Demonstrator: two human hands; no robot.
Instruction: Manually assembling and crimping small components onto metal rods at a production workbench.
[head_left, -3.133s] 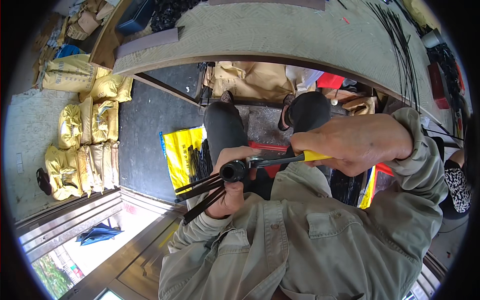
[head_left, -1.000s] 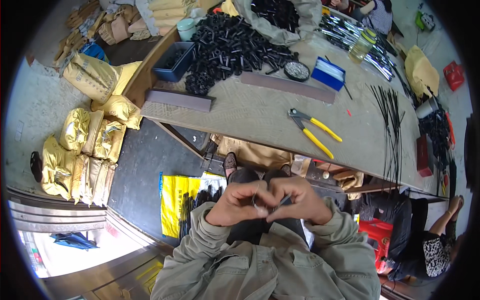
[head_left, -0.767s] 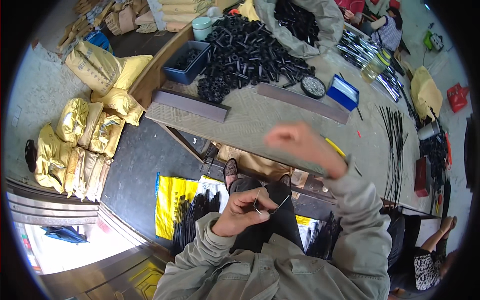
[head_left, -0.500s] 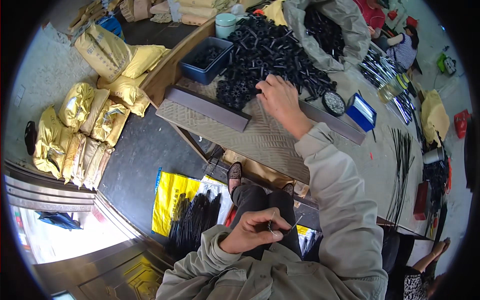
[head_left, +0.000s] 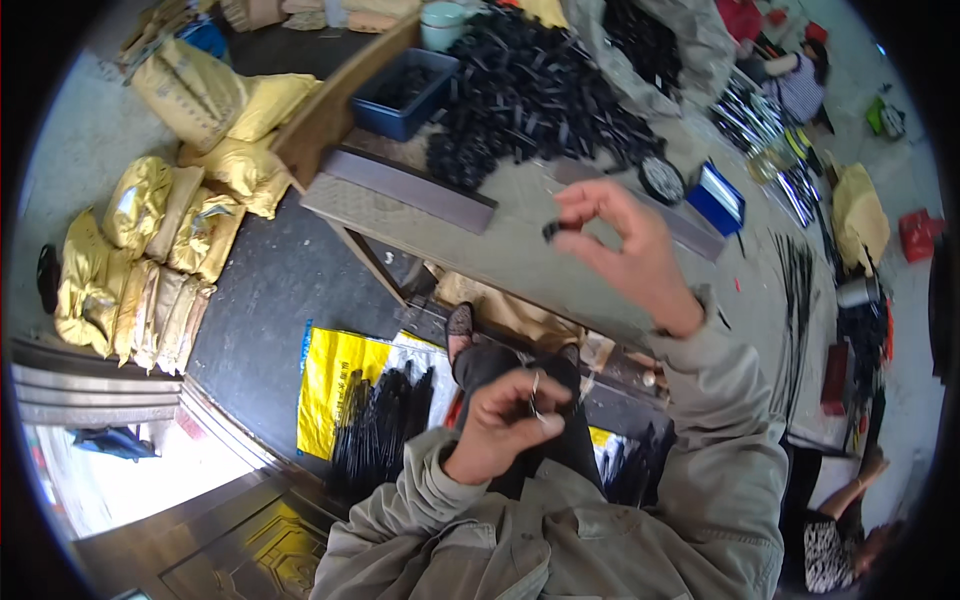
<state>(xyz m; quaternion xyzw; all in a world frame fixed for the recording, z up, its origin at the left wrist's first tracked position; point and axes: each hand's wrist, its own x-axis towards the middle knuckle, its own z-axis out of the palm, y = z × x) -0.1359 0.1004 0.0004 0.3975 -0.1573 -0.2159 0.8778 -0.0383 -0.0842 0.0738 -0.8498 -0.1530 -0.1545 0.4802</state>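
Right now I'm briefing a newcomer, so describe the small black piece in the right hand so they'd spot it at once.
Start at the big grey table and its heap of black parts. Nearer the person, the right hand pinches the small black piece between thumb and fingers. Unlike the heaped parts, it is alone, gripped by fingertips.

black piece [head_left: 551, 231]: perhaps plastic | sleeve [head_left: 715, 410]: matt cloth | bin [head_left: 392, 120]: plastic
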